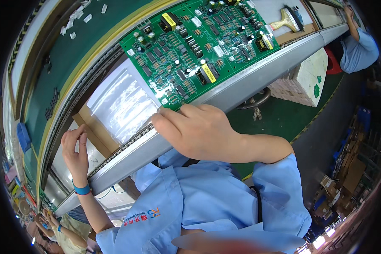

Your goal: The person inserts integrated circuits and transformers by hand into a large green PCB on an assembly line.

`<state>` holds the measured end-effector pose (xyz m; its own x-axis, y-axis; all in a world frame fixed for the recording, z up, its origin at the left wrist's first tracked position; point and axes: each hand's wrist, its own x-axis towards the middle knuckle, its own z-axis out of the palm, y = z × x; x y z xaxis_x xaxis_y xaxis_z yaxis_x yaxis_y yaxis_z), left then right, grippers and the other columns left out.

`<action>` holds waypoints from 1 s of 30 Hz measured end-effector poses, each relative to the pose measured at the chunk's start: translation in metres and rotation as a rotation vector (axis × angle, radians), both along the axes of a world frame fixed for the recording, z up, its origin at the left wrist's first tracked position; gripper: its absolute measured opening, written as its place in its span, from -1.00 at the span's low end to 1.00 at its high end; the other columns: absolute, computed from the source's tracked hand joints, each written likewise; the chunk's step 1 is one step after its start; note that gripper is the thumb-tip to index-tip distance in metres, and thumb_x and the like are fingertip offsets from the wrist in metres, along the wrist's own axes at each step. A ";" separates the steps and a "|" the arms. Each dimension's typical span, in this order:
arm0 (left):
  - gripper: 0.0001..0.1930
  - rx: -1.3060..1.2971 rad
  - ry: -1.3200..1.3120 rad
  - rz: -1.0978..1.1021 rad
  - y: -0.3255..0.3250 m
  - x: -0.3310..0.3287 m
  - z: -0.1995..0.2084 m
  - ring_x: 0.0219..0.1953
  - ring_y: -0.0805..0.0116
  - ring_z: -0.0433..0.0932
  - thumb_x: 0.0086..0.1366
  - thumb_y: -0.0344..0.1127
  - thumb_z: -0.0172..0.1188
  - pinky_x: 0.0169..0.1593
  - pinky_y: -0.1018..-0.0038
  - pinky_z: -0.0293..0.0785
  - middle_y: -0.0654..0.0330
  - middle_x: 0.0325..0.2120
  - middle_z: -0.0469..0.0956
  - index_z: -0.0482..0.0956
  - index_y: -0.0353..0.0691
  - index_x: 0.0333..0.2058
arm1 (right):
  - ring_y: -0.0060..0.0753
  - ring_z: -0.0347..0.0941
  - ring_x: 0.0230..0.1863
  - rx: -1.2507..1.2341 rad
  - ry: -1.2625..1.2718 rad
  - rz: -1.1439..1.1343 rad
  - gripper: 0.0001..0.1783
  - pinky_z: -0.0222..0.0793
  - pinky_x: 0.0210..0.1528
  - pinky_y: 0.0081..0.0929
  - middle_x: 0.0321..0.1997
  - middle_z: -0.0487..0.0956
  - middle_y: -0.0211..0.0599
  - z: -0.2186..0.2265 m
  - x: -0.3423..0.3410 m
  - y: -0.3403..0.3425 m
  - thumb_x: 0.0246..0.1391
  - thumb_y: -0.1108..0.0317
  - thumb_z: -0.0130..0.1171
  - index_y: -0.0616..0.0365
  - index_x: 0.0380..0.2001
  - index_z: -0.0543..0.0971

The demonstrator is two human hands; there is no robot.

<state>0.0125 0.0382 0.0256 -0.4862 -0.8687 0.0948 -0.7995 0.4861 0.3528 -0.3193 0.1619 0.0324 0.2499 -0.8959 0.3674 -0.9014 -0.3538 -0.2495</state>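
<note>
Green circuit board (186,55), lying across the conveyor rails in my head view — stiff, glossy and rectangular, crowded with striped cylinders, black chips and small round cans. Blocky components carry yellow wraps (209,73) with dark print on them; across the shirt (216,194) I can see red lettering beside an orange-and-blue emblem.

Now the hands: the right hand (203,133) is at the board's near left corner, its fingers bent and close together against the edge. How firmly they grip it, I can't tell, because the undersides are hidden. Over to the left hand (75,152), raised beside the track well apart from the board, fingers loosely curled, thumb near the forefinger, nothing visible between them. A smooth blue band (82,189) circles that wrist.

Beside the board I've got a shiny, rippled clear film (125,101) over a pale surface, bordered by a tan strip (98,133). A knurled chain (136,136) runs along the smooth grey metal rail (249,82). Beyond the board's right end, a wooden-handled brush (285,21) with dark bristles rests on a white panel — and loose white pieces (87,18) dot the green belt (67,59) at upper left. Brown cardboard boxes (354,175) sit stacked at far right; their contents I can't make out.
</note>
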 end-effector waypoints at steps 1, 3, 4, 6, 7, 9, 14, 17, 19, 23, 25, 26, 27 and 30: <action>-0.82 -0.010 0.003 0.001 0.000 -0.001 0.001 -0.11 0.18 0.51 0.31 -0.42 0.23 0.18 0.27 0.33 0.17 -0.34 0.61 0.66 -0.25 -0.13 | -0.64 0.42 -0.49 -0.010 0.003 0.001 -0.69 0.31 -0.55 -0.64 -0.21 0.64 -0.51 0.001 -0.004 0.000 -0.01 0.30 0.15 0.06 -0.14 0.55; -0.82 0.053 -0.002 -0.013 0.001 -0.004 0.004 -0.14 0.18 0.51 0.31 -0.41 0.22 0.14 0.29 0.35 0.17 -0.35 0.60 0.66 -0.26 -0.13 | -0.62 0.43 -0.49 0.041 0.023 -0.053 -0.70 0.32 -0.56 -0.61 -0.29 0.62 -0.54 0.005 -0.014 0.001 -0.01 0.32 0.15 0.07 -0.14 0.55; -0.83 0.075 0.006 -0.016 0.002 -0.007 0.004 -0.16 0.18 0.51 0.30 -0.43 0.22 0.08 0.31 0.36 0.16 -0.35 0.60 0.65 -0.27 -0.15 | -0.58 0.45 -0.50 0.046 0.015 -0.083 -0.70 0.32 -0.56 -0.57 -0.34 0.60 -0.55 0.006 -0.019 0.002 -0.01 0.30 0.21 0.06 -0.15 0.55; -0.83 0.084 0.017 -0.038 -0.001 -0.009 0.005 -0.17 0.18 0.51 0.29 -0.44 0.22 0.05 0.31 0.38 0.16 -0.35 0.59 0.65 -0.27 -0.15 | -0.56 0.46 -0.51 0.044 0.026 -0.120 -0.69 0.33 -0.56 -0.56 -0.35 0.60 -0.55 0.005 -0.029 0.004 -0.02 0.28 0.26 0.05 -0.15 0.55; -0.82 0.103 0.016 -0.051 0.001 -0.008 0.005 -0.18 0.18 0.51 0.28 -0.46 0.22 0.03 0.31 0.39 0.16 -0.35 0.59 0.65 -0.27 -0.15 | -0.54 0.46 -0.51 0.052 0.026 -0.150 -0.67 0.33 -0.56 -0.54 -0.36 0.61 -0.54 0.003 -0.032 0.005 -0.02 0.26 0.30 0.04 -0.16 0.55; -0.82 0.104 0.013 -0.049 0.004 -0.004 0.006 -0.18 0.17 0.51 0.26 -0.47 0.23 0.01 0.31 0.40 0.15 -0.35 0.60 0.65 -0.27 -0.15 | -0.47 0.49 -0.50 0.033 0.001 -0.165 -0.64 0.37 -0.54 -0.50 -0.37 0.61 -0.51 0.001 -0.035 0.005 -0.05 0.22 0.37 0.03 -0.16 0.56; -0.81 0.090 -0.026 -0.099 0.006 -0.003 0.003 -0.21 0.11 0.53 0.22 -0.49 0.25 -0.07 0.30 0.45 0.12 -0.33 0.61 0.65 -0.26 -0.17 | -0.39 0.56 -0.46 0.031 -0.048 -0.209 -0.67 0.42 -0.48 -0.48 -0.36 0.62 -0.47 0.002 -0.036 0.004 -0.04 0.25 0.36 0.05 -0.18 0.57; -0.81 0.086 -0.061 -0.144 0.008 -0.007 0.007 -0.25 0.08 0.54 0.20 -0.49 0.25 -0.12 0.29 0.46 0.10 -0.32 0.62 0.65 -0.24 -0.18 | -0.38 0.58 -0.46 0.058 -0.055 -0.205 -0.68 0.42 -0.49 -0.47 -0.36 0.62 -0.46 0.004 -0.036 0.004 -0.03 0.25 0.36 0.05 -0.19 0.58; -0.81 0.087 -0.081 -0.163 0.008 -0.007 0.007 -0.28 0.06 0.53 0.20 -0.50 0.25 -0.18 0.28 0.46 0.09 -0.32 0.62 0.65 -0.23 -0.18 | -0.37 0.58 -0.47 0.052 -0.078 -0.198 -0.70 0.41 -0.50 -0.46 -0.37 0.62 -0.45 0.002 -0.036 0.003 -0.02 0.25 0.36 0.05 -0.19 0.58; -0.81 0.102 -0.101 -0.157 0.006 -0.012 0.007 -0.29 0.07 0.54 0.21 -0.50 0.25 -0.19 0.29 0.46 0.09 -0.33 0.62 0.65 -0.23 -0.18 | -0.39 0.55 -0.52 0.021 -0.061 -0.209 -0.74 0.39 -0.53 -0.46 -0.43 0.59 -0.48 0.000 -0.040 0.000 -0.01 0.25 0.34 0.03 -0.23 0.59; -0.81 0.079 -0.107 -0.161 0.005 -0.012 0.005 -0.30 0.07 0.54 0.21 -0.50 0.25 -0.19 0.29 0.46 0.09 -0.34 0.61 0.65 -0.23 -0.18 | -0.39 0.54 -0.53 0.002 -0.077 -0.230 -0.76 0.38 -0.54 -0.46 -0.45 0.57 -0.49 -0.002 -0.043 -0.003 -0.01 0.26 0.34 0.03 -0.25 0.59; -0.81 0.070 -0.095 -0.172 0.004 -0.013 0.004 -0.29 0.08 0.55 0.22 -0.51 0.24 -0.19 0.29 0.46 0.08 -0.35 0.61 0.65 -0.24 -0.18 | -0.42 0.52 -0.55 -0.020 -0.084 -0.219 -0.77 0.37 -0.56 -0.47 -0.47 0.56 -0.50 -0.004 -0.043 -0.005 -0.01 0.26 0.33 0.02 -0.26 0.59; -0.81 0.070 -0.114 -0.207 0.004 -0.011 0.004 -0.29 0.08 0.55 0.22 -0.51 0.24 -0.19 0.29 0.46 0.08 -0.35 0.61 0.65 -0.24 -0.18 | -0.44 0.50 -0.57 -0.042 -0.089 -0.211 -0.78 0.35 -0.57 -0.48 -0.49 0.54 -0.51 -0.007 -0.043 -0.005 -0.02 0.27 0.33 0.02 -0.27 0.59; -0.83 0.139 -0.122 -0.140 0.005 -0.010 0.002 -0.29 0.05 0.55 0.25 -0.51 0.21 -0.17 0.29 0.46 0.06 -0.35 0.61 0.64 -0.27 -0.17 | -0.51 0.47 -0.59 -0.104 -0.110 -0.239 -0.81 0.30 -0.61 -0.52 -0.52 0.51 -0.53 -0.013 -0.041 -0.007 -0.05 0.30 0.30 0.02 -0.32 0.57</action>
